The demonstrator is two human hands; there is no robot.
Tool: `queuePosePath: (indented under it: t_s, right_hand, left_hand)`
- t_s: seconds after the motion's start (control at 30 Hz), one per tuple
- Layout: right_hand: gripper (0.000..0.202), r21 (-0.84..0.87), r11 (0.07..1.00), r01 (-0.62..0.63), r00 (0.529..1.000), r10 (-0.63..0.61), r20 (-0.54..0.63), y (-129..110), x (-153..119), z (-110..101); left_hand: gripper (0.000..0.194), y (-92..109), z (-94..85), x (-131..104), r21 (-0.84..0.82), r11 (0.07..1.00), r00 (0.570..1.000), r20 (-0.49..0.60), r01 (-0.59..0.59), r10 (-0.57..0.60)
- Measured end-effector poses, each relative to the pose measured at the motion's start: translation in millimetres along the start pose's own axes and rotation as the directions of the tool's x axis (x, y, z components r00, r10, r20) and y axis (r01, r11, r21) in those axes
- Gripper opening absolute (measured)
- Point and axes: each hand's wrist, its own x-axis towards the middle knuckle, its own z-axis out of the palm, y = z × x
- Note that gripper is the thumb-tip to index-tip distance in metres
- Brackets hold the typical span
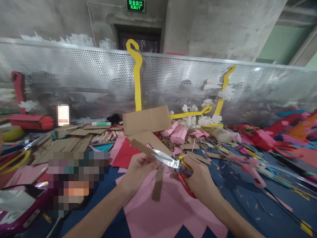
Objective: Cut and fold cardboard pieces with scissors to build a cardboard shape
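In the middle of the head view my right hand (199, 173) grips scissors (167, 159) with yellow and red handles. Their blades point left, toward a narrow strip of brown cardboard (141, 147) pinched in my left hand (141, 168). The upper blade lies across the strip near my left fingers; whether it bites into the cardboard I cannot tell. Below the hands a second cardboard strip (158, 185) lies on a large pink paper sheet (170, 211), whose near edge is cut in zigzags. Red paper (123, 153) lies just beyond my left hand.
A pink glue gun (250, 167) with a black cord rests at right. Cardboard pieces (65, 145) and a glue stick (101, 124) lie at left. A cardboard box (147, 120) and yellow hooked shapes (137, 76) stand before the perforated metal screen (160, 76).
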Motion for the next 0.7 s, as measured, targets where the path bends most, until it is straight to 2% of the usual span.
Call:
queuePosePath:
  t_s: [0.5, 0.7]
  right_hand:
    - [0.038, 0.029, 1.0, -0.001, 1.0, 0.001, 0.004, -3.3, 1.2, 0.8]
    - [0.043, 0.061, 0.996, -0.066, 0.998, 0.065, 0.016, -1.6, -1.1, 1.8]
  left_hand:
    - [0.012, 0.1, -1.8, -0.9, -0.067, 0.998, 0.998, 0.056, 0.011, -0.007]
    - [0.013, -2.3, -0.9, -2.3, -0.029, 1.0, 0.998, 0.069, 0.008, -0.006]
